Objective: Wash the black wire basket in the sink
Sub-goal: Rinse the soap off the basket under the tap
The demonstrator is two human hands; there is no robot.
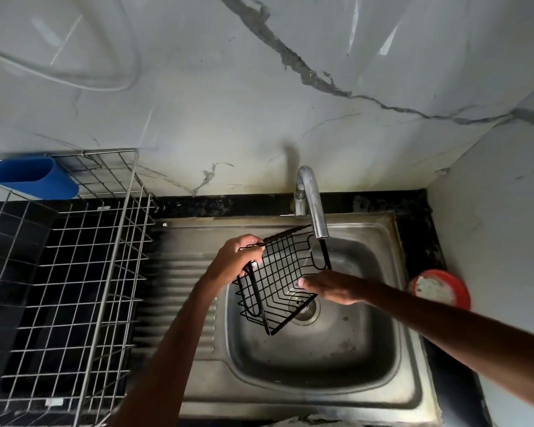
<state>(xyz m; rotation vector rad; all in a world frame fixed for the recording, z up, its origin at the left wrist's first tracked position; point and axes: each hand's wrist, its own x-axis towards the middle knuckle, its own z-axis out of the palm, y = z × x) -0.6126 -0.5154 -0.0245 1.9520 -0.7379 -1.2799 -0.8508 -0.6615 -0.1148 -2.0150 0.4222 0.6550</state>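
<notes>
Black wire basket (278,272) tilts over the sink (290,392): left hand (241,254) grips its corner, right hand (330,288) lies flat against its side. Faucet (313,204) just beyond both hands, steel rack (74,257) left of them.

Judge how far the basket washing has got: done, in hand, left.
Done: black wire basket brought to the sink, under the tap. In hand: left hand grips its rim, right hand touches its side. Left: no water or suds show, so washing seems undone.
</notes>
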